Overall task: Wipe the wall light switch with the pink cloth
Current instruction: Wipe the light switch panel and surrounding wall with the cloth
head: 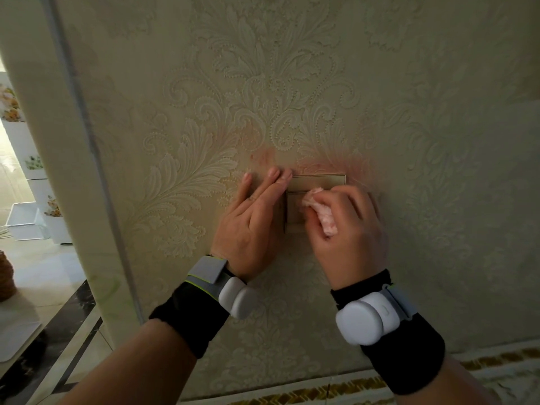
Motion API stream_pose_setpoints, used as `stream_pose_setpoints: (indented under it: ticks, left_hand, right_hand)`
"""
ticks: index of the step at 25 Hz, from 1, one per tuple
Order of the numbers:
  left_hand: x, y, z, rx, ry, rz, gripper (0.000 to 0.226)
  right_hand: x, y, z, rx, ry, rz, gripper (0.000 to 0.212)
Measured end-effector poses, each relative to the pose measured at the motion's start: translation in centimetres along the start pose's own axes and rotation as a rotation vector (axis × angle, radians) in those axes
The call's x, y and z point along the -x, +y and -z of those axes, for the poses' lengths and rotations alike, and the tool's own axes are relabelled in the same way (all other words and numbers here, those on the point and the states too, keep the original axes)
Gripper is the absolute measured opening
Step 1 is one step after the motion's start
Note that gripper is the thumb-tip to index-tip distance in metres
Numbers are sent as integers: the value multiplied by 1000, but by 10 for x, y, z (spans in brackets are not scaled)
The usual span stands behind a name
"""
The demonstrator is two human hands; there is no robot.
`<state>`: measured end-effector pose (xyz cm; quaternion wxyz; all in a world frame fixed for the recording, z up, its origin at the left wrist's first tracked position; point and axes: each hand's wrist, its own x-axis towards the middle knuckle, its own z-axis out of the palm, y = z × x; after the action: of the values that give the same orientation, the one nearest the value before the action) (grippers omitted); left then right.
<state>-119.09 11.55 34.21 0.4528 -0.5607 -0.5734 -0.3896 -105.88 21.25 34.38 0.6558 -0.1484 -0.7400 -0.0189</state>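
The right hand (347, 226) is curling its fingers tightly around the bunched pink cloth (321, 213), pressing it on the beige rectangular wall light switch (317, 182). The left hand (252, 220) is lying flat, fingers extended and holding nothing, beside the plate. Keeping pressure light should avoid toggling it.

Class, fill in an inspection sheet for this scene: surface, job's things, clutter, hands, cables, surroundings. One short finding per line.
Surface: embossed cream wallpaper, with pinkish smudges above the switch.
Job's things: light switch on the wall, its lower part covered; pink cloth bunched against it.
Clutter: nothing seen.
Hands: left hand flat on the wall beside the switch; right hand closed on the cloth.
Cables: nothing seen.
Surroundings: doorway at left, white storage box on the tiled floor.
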Motion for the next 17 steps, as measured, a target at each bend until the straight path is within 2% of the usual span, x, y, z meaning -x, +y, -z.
stream_pose_setpoints:
  ticks: [10, 14, 17]
  left_hand:
    - [-1, 1, -1, -13, 26, -19, 45]
    - [2, 0, -3, 0, 1, -8, 46]
    - [1, 0, -4, 4, 14, -7, 48]
  right_hand:
    - [14, 11, 6, -10, 5, -94, 18]
    - [5, 2, 5, -45, 30, -60, 14]
    - [-1, -6, 1, -1, -12, 3, 14]
